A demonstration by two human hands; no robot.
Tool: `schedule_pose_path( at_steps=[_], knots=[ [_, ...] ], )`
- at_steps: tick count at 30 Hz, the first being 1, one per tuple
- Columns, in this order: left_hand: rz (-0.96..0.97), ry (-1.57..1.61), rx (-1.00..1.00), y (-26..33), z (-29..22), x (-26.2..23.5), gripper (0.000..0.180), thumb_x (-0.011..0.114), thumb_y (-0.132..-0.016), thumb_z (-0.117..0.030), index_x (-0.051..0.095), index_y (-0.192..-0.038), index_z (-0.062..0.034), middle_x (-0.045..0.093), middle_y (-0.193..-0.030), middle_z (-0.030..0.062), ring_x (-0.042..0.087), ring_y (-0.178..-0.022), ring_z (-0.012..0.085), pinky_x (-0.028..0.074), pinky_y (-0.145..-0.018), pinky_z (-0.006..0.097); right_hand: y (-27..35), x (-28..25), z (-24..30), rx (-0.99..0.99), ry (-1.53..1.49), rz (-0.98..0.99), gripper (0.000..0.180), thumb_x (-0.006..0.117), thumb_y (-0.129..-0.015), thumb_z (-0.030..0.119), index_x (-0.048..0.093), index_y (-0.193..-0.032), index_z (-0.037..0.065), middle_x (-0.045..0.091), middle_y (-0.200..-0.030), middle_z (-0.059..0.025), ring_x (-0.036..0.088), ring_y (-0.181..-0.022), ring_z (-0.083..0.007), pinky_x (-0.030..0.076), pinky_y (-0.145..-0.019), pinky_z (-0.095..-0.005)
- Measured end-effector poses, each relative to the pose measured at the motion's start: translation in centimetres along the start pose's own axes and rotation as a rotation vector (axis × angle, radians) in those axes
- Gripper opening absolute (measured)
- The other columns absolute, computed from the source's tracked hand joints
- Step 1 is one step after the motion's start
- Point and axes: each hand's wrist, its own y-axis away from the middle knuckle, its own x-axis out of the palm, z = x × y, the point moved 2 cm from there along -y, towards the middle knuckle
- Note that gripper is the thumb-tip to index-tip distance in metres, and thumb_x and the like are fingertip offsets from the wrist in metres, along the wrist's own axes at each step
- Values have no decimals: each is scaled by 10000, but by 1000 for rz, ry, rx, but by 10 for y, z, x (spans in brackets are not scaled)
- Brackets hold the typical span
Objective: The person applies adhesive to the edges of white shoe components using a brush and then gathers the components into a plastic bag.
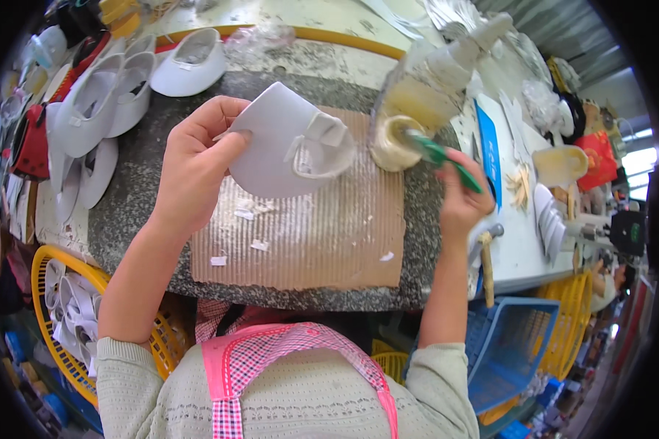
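Note:
My left hand [198,157] pinches the edge of a white shoe upper [267,157] between thumb and fingers, above a sheet of corrugated cardboard [293,256]. A small white tab sits by the upper's curved opening. My right hand [463,201] is closed around the green handle of a brush [436,152]. The brush's far end reaches into the round mouth of a cloudy plastic bottle [425,91] with yellowish residue; its bristles are hidden. White scraps [259,245] lie on the cardboard.
Several white shoe uppers [190,69] stand at the left back. Yellow baskets [40,282] and a blue crate [509,351] flank the speckled grey tabletop [143,212]. At the right are a hammer [487,267], a blue strip [488,146] and a yellowish jug [556,167].

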Motion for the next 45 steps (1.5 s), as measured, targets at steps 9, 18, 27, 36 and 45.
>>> schedule_pose_path(
  at_steps=[9,18,27,36,45],
  knots=[
    [-64,-524,183,-20,-31,-27,255,488,-740,38,606,-964,8,615,-832,29,576,-756,88,460,-679,218,29,-19,38,23,-194,152,140,578,-773,-32,623,-904,-10,624,-811,-92,587,-644,-148,476,-533,-246],
    [181,-795,609,-32,-26,23,229,519,-689,39,626,-884,-14,583,-735,100,592,-647,194,468,-599,280,49,65,31,-577,219,463,282,647,-592,-2,646,-866,65,612,-767,-101,578,-583,-230,446,-491,-291],
    [202,-809,641,-21,-5,17,224,542,-666,36,641,-849,-47,595,-745,81,602,-648,215,477,-572,284,63,80,35,-391,118,679,219,646,-643,7,649,-850,76,632,-794,-92,615,-656,-228,478,-555,-294],
    [183,-748,504,-10,-5,0,240,516,-666,68,646,-839,-35,616,-791,77,613,-697,195,479,-618,263,54,67,16,-77,-210,493,199,631,-649,8,656,-833,80,627,-789,-68,608,-673,-221,477,-561,-298],
    [194,-763,481,0,4,-3,259,514,-663,84,650,-843,-43,623,-819,76,614,-727,179,480,-643,253,63,85,43,-255,-21,722,176,614,-692,-5,643,-856,51,619,-747,-86,603,-634,-220,472,-542,-290]
  ],
)
